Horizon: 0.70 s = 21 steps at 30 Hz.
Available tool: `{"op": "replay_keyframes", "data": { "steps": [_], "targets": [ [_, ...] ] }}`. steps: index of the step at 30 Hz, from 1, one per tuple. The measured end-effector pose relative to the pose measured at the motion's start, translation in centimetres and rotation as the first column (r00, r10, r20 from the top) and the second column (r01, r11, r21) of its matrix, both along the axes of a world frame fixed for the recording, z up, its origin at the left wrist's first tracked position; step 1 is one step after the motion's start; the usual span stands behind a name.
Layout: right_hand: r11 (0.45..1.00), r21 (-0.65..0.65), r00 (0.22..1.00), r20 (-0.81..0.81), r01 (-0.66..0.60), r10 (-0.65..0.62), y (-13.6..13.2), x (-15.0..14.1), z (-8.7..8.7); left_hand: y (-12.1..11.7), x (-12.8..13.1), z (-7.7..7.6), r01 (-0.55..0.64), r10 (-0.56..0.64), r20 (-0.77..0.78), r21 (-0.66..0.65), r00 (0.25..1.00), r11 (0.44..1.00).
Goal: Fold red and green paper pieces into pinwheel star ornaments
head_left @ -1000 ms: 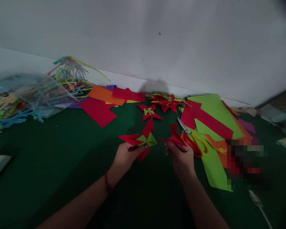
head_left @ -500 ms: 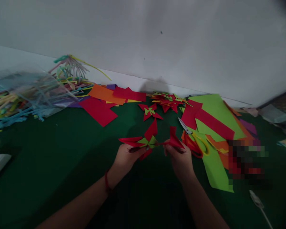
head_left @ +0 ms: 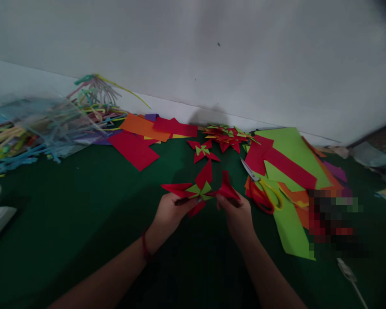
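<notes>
A red and green folded paper flower is held above the green tabletop, its pointed red petals spread around a green centre. My left hand is closed on its left side, thumb near the centre. At the right, my right hand pinches a folded red petal whose inner tip meets the green centre; whether it is joined there I cannot tell. Just beyond lies a finished-looking paper flower of the same colours. A heap of similar paper flowers sits behind it.
Scissors with red and yellow handles lie on green and red paper at the right. Red and orange sheets lie at the back left, beside a plastic bag of coloured strips. A white cable is front right; a wall rises behind.
My right hand has moved left with the red petal, bringing it up against the flower's centre. My left hand stays almost in place.
</notes>
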State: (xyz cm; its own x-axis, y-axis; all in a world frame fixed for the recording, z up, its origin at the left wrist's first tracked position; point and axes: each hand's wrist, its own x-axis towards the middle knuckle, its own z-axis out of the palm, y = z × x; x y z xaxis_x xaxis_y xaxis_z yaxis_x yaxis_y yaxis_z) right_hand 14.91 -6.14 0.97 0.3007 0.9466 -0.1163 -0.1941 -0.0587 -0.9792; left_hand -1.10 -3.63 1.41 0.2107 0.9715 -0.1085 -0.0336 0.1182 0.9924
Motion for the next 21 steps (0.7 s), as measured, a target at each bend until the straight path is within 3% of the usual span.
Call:
{"op": "replay_keyframes", "data": {
  "steps": [8, 14, 21],
  "targets": [
    [0.999, -0.043, 0.998, 0.058, -0.031, 0.033, 0.0, -0.57, 0.38, -0.01, -0.05, 0.19, 0.008, -0.008, 0.005, 0.007, 1.0, 1.0],
    [0.999, -0.036, 1.0, -0.004, 0.022, -0.022, 0.06, -0.54, 0.4, -0.13, 0.07, 0.01, 0.04, -0.035, 0.085, -0.054, 0.996, 0.998],
    [0.998, -0.041, 0.996, 0.076, 0.045, -0.042, -0.09, -0.77, 0.52, -0.04, 0.08, 0.13, 0.043, -0.034, 0.119, -0.072, 0.992, 0.996]
  ]
}}
